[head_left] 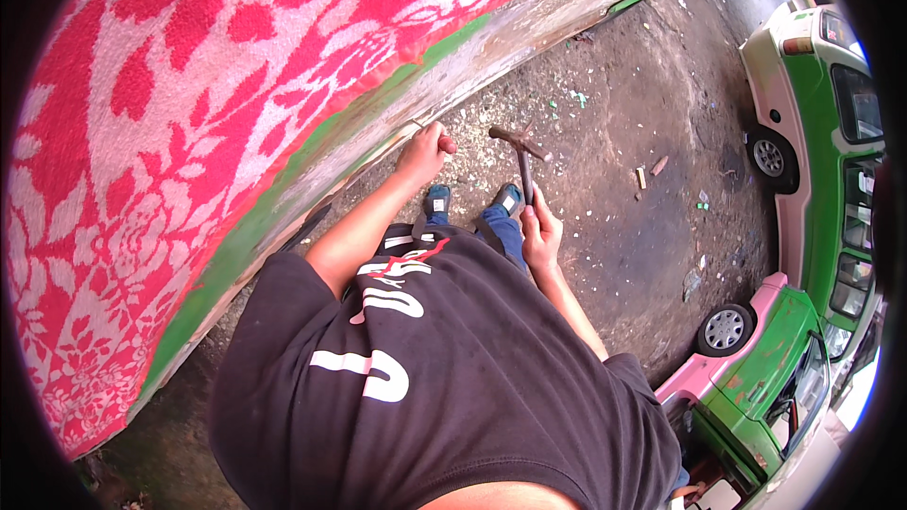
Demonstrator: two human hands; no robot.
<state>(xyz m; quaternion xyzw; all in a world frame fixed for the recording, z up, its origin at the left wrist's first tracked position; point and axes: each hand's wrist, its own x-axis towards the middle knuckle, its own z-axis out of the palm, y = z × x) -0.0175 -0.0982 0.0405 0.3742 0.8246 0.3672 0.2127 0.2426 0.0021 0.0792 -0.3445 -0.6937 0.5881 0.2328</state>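
Observation:
My left hand (422, 157) is closed around a chisel (448, 144), whose rounded reddish-brown handle end sticks out of the fist. Its thin blade points at the scraped lower side panel (408, 113), which shows green paint and bare, whitish patches. Whether the tip touches the panel I cannot tell. In my right hand (541, 232) is a hammer (520, 144), gripped by its dark handle with the rusty head up. The hammer head is to the right of the chisel, apart from it.
A red and pink floral cloth (227, 132) drapes over the panel's upper part. Pale chips (477, 137) litter the dirt ground around my shoes (436, 200). Small wood pieces (641, 178) lie farther right. Green and pink vehicles, a van (808, 104) and a car (756, 340), stand at the right.

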